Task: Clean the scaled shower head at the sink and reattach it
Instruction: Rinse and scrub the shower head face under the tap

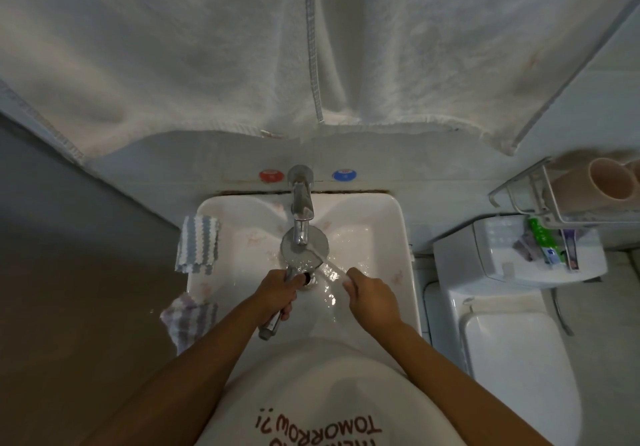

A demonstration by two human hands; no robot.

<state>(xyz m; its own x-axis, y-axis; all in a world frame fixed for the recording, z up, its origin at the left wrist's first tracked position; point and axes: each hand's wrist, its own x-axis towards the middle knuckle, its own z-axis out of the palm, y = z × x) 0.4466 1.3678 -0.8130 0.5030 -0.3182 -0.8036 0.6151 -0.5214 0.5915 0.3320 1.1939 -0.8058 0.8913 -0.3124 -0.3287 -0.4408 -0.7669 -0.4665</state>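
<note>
A chrome shower head (304,251) lies face up over the white sink (391,224), right under the chrome tap (302,210). Water lies on its round face and splashes in the basin. My left hand (277,295) grips the shower head's handle, whose lower end sticks out below my fist. My right hand (372,295) pinches a pale toothbrush (334,267) whose head rests against the right rim of the shower face.
A striped cloth (198,244) hangs over the sink's left rim, and another cloth (188,317) lies at the front left corner. Red (271,175) and blue (344,175) knobs flank the tap. White towels (242,47) hang above. A toilet (512,341) and a cup rack (568,189) stand to the right.
</note>
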